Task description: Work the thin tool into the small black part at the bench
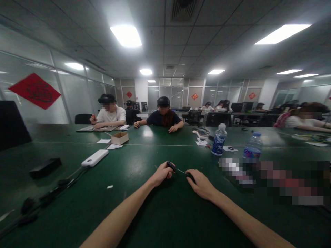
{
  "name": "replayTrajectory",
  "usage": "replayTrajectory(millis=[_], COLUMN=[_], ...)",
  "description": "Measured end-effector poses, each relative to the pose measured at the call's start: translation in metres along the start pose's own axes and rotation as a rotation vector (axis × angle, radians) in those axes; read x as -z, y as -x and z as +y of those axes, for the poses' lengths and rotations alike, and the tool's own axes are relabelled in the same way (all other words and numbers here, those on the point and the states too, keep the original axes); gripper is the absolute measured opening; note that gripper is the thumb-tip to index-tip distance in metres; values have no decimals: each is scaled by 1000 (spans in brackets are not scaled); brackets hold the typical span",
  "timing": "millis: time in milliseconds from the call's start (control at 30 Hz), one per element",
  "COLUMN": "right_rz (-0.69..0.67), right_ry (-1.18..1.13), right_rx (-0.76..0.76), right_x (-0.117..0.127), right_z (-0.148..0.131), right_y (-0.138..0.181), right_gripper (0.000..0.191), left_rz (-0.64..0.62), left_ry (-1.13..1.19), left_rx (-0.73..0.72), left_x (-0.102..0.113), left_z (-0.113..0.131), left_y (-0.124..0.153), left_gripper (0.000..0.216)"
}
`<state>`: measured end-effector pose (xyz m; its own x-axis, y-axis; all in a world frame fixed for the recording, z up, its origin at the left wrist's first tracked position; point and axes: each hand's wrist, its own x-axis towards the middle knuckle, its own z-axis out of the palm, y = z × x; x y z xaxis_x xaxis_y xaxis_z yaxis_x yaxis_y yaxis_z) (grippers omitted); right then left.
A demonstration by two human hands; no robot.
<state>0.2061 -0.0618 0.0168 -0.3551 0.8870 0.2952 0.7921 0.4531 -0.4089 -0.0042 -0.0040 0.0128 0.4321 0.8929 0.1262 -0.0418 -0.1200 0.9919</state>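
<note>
Over the green table [144, 213], my left hand [161, 175] is closed around a small black object [170, 166], whose kind I cannot make out. In my right hand [203, 184] is a screwdriver [181, 171], its dark handle partly covered by my fingers. Its thin metal shaft points left and reaches the black object's right end. Whether the tip sits in the object or only touches it is too small to tell.
A white power strip [95, 158] with black cables lies to the left, near a cardboard box [120, 138]. On the right stand a blue-labelled bottle [218, 140] and another bottle [252, 147]. Two people [163, 115] [111, 113] sit across the table.
</note>
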Motion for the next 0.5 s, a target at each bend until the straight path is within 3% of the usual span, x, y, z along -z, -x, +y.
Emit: replayTrajectory(millis=[500], right_rz=[-8], right_ry=[-12], right_rx=[14], right_x=[3], right_z=[-3], right_y=[1], right_gripper=[29], left_rz=[8], left_ry=[-33], left_rx=[-2], left_x=[-1], left_z=[4], left_y=[2], left_gripper=[20])
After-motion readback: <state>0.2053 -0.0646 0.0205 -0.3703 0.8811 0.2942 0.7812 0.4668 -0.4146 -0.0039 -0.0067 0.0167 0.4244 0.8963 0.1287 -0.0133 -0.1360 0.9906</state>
